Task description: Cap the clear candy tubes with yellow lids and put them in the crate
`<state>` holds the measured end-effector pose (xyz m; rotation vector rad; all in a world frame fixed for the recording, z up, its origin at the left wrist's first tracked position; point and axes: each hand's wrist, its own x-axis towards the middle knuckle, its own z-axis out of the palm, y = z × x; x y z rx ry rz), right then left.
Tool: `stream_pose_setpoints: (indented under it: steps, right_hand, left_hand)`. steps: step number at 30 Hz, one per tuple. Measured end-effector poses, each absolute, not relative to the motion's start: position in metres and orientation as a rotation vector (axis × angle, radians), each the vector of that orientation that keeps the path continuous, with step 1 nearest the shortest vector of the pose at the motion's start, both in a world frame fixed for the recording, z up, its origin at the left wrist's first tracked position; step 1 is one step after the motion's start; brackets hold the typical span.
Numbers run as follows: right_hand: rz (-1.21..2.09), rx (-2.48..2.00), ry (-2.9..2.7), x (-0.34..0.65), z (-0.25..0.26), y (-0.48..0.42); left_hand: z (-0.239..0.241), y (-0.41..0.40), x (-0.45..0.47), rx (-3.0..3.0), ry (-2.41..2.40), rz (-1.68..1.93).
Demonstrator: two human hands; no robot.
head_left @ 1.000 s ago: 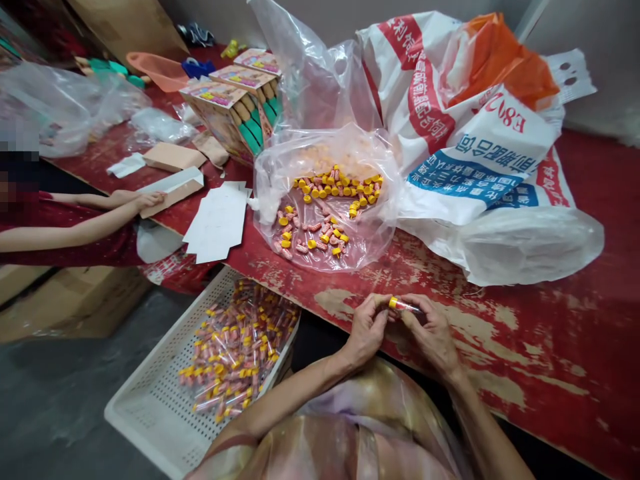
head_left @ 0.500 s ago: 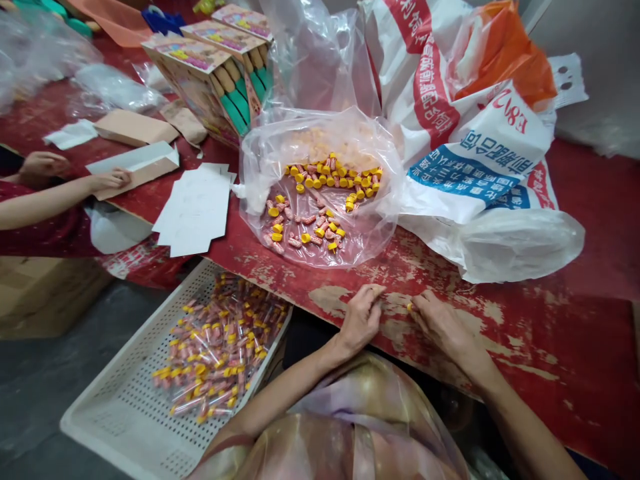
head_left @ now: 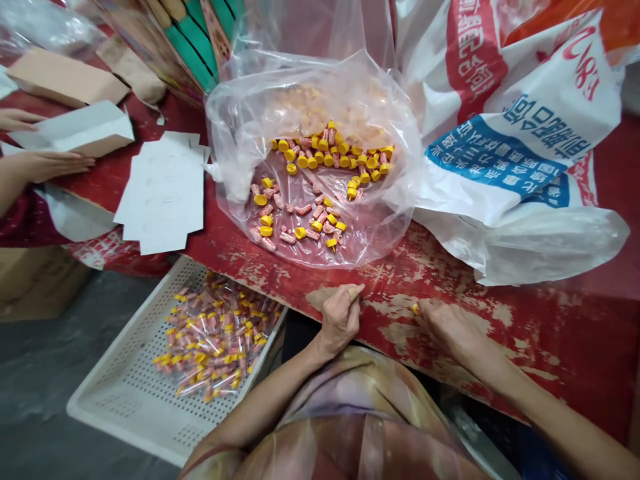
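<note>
My left hand (head_left: pixel 341 313) is closed above the table's front edge, thumb pressed against a curled index finger; whatever it may hold is hidden. To its right, my right hand (head_left: pixel 447 323) pinches a small yellow cap (head_left: pixel 415 309), which shows at the fingertips. The hands are apart. Beyond them lies an open clear plastic bag (head_left: pixel 380 230) with many yellow caps (head_left: pixel 327 160) and small pink printed pieces (head_left: pixel 303 210) in it. Below and left of my left arm, a white perforated basket (head_left: pixel 120 393) holds a heap of clear tubes (head_left: pixel 215 340) with yellow caps and pink contents.
White printed sacking (head_left: pixel 500 167) stands at the right on the worn red table (head_left: pixel 565 320). Flat white card sheets (head_left: pixel 163 193) lie at the left. Beyond them, a co-worker's hand (head_left: pixel 45 165) rests by a folded carton (head_left: pixel 95 130). Boxes with green-and-tan items stand behind.
The view has moved closer and shifted. My hands have drawn slightly farther apart, both still closed. The co-worker's hand has slid back along the carton and flattened.
</note>
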<state>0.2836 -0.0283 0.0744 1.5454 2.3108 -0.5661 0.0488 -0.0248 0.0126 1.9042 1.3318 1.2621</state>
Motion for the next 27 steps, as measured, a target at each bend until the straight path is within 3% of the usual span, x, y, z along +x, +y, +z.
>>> stream_pose_setpoints:
  steps: [10,16,22,27]
  right_hand:
    - [-0.518,1.662,2.346,0.277,0.074,-0.037]
    - [-0.757,2.097,2.744,0.268,0.044,-0.039]
    - [0.007,2.076,3.075,0.242,0.017,-0.03]
    - [0.16,2.093,3.051,0.242,0.012,-0.027]
  left_hand:
    - [0.012,-0.024,0.048,1.942,1.3,1.206]
    - [0.014,-0.029,0.047,1.882,1.357,1.264]
    - [0.017,-0.031,0.048,1.925,1.394,1.21]
    - [0.024,-0.024,0.061,2.154,1.308,1.076]
